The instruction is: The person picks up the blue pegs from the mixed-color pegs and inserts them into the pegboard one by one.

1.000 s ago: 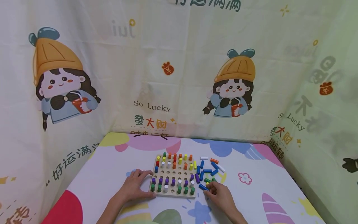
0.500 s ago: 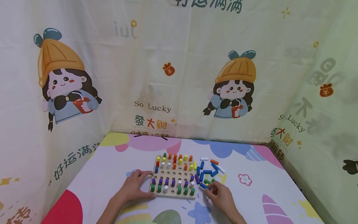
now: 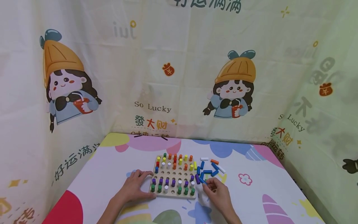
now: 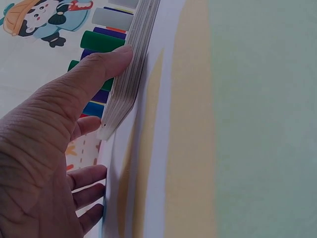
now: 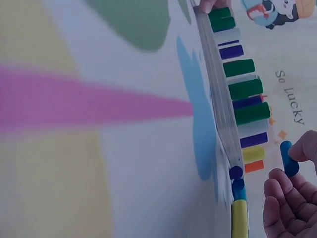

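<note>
Only the two forearms and the hands of the person are visible, and both forearms are bare, with no sleeve reaching into the head view. The left hand (image 3: 133, 186) and the right hand (image 3: 219, 193) wear no glove, no ring, no watch and no bracelet that can be seen. In the wrist views the fingers (image 4: 86, 181) show short nails without any polish, and the palm of the left hand has clear fine skin lines
</note>
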{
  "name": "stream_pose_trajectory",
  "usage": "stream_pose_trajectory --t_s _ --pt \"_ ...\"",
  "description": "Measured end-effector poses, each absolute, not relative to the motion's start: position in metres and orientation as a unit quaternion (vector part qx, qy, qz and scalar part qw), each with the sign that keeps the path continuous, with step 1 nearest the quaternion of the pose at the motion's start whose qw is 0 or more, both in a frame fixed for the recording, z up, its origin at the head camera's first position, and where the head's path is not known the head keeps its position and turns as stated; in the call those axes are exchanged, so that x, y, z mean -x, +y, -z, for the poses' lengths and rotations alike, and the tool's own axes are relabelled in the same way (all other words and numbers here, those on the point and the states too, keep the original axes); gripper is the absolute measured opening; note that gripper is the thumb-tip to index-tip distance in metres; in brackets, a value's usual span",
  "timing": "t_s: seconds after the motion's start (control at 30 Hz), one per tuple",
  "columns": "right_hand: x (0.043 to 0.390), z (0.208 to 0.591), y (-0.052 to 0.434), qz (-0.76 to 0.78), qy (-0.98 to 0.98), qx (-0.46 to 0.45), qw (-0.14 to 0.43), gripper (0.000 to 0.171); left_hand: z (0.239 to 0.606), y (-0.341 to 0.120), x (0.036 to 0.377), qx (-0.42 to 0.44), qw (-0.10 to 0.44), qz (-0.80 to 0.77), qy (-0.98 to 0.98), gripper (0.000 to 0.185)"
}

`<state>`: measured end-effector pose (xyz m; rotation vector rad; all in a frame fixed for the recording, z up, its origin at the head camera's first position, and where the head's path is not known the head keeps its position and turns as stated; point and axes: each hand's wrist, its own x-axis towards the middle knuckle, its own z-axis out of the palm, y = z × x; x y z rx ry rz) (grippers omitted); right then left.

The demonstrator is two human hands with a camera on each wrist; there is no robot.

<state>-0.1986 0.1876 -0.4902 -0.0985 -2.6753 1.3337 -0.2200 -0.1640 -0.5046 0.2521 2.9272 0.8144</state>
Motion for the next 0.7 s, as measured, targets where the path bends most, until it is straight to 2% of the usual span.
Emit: stream_pose_trajectory --t_s 0.7 --pt "0.208 0.477 0.157 -0.488 -0.867 -0.032 0.098 0.015 0.506 -0.163 0.22 -0.084 0.049 -0.269 0.958 0.086"
